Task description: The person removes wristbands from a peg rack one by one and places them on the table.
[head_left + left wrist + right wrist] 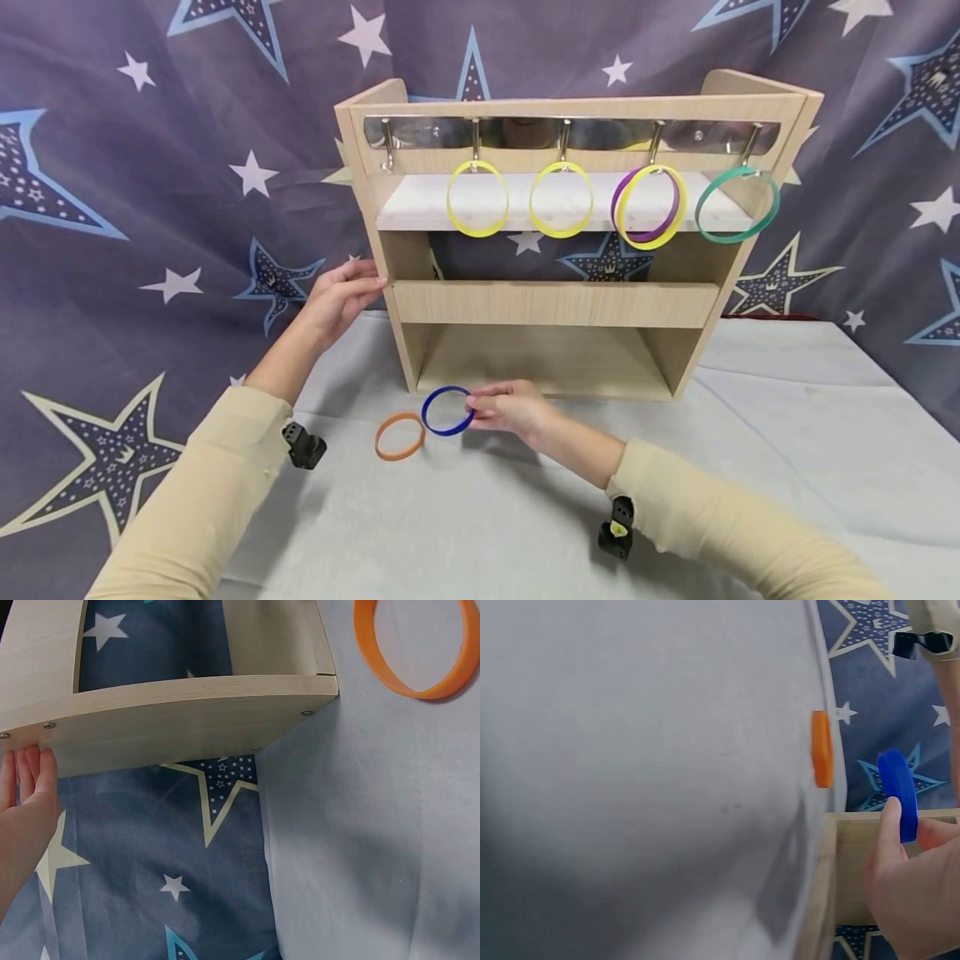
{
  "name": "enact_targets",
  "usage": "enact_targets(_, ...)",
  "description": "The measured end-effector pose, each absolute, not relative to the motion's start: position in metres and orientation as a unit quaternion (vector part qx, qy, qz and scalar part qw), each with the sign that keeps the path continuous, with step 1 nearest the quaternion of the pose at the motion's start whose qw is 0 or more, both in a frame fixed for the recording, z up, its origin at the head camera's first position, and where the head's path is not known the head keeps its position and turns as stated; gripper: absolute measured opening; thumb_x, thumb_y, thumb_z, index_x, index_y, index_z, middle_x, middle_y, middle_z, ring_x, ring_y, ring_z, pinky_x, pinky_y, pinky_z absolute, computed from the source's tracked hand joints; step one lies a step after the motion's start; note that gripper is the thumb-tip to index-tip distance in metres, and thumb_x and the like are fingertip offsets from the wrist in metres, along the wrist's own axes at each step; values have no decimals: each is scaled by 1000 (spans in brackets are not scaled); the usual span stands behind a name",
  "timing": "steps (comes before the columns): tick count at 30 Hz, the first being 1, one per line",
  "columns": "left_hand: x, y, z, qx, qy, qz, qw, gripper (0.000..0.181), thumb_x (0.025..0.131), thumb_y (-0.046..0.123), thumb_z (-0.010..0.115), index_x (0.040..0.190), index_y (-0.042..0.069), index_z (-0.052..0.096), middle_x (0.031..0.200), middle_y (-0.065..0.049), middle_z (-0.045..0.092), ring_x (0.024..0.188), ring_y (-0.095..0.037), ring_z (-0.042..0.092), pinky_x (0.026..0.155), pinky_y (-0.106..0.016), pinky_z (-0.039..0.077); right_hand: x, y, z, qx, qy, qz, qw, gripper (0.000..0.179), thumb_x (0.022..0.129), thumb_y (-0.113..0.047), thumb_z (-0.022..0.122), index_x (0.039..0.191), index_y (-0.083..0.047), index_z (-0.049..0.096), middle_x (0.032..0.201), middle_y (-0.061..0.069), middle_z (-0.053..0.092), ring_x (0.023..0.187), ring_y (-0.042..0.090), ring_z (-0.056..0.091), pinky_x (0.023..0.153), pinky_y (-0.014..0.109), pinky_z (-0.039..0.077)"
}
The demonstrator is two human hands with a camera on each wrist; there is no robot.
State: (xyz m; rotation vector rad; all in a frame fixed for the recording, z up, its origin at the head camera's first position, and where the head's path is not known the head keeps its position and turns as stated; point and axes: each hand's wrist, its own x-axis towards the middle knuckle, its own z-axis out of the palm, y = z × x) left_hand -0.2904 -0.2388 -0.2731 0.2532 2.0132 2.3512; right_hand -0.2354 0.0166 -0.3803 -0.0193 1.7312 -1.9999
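Observation:
My right hand [516,410] pinches a blue wristband [447,411] between thumb and fingers, low in front of the wooden shelf unit [555,303]. The right wrist view shows the blue wristband [898,784] held on edge by the thumb and fingers of that hand [919,877]. Just left of it, an orange wristband [400,437] lies on the table. With straight fingers my left hand [339,302] touches the left side panel of the unit; in the left wrist view its fingertips meet the panel [195,727] near two screws.
A metal hook rail [690,136] runs along the unit's top front. Yellow wristbands [478,199], a purple wristband [617,200] and a green wristband [701,218] hang from its hooks; the leftmost hook [387,146] is bare. A star-patterned curtain [172,225] hangs behind the white-covered table [795,467].

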Motion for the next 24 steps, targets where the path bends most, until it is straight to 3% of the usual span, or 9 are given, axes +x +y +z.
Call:
enact_targets(6, -290, -239, -273, 86, 652, 754, 17, 35, 93, -4, 50, 127, -3, 41, 107, 0, 57, 95, -4, 62, 88, -12, 53, -242, 21, -407, -38, 648, -716, 257, 31, 90, 4, 60, 118, 15, 57, 101, 25, 70, 79, 18, 72, 81, 32, 61)
enact_targets(15, -290, -239, -273, 84, 651, 754, 18, 37, 93, -4, 51, 129, -5, 40, 106, 1, 57, 95, -4, 61, 87, -12, 53, -235, 19, -409, -12, 676, -682, 278, 30, 89, 2, 63, 117, 13, 60, 90, 12, 71, 73, 11, 69, 78, 26, 61)
enact_targets(20, -290, -239, -274, 85, 648, 757, 16, 31, 92, -4, 51, 122, 0, 44, 103, 2, 60, 94, -4, 62, 87, -13, 53, -233, 19, -411, -25, 678, -680, 277, 28, 88, 4, 62, 114, 14, 60, 88, 13, 71, 77, 15, 71, 81, 29, 61)
enact_targets(24, -290, -239, -274, 87, 646, 759, 15, 29, 92, -4, 52, 120, 1, 46, 102, 2, 60, 93, -5, 62, 87, -13, 53, -233, 21, -407, -45, 695, -664, 272, 29, 88, 5, 61, 115, 16, 60, 100, 22, 71, 88, 23, 72, 86, 33, 60)
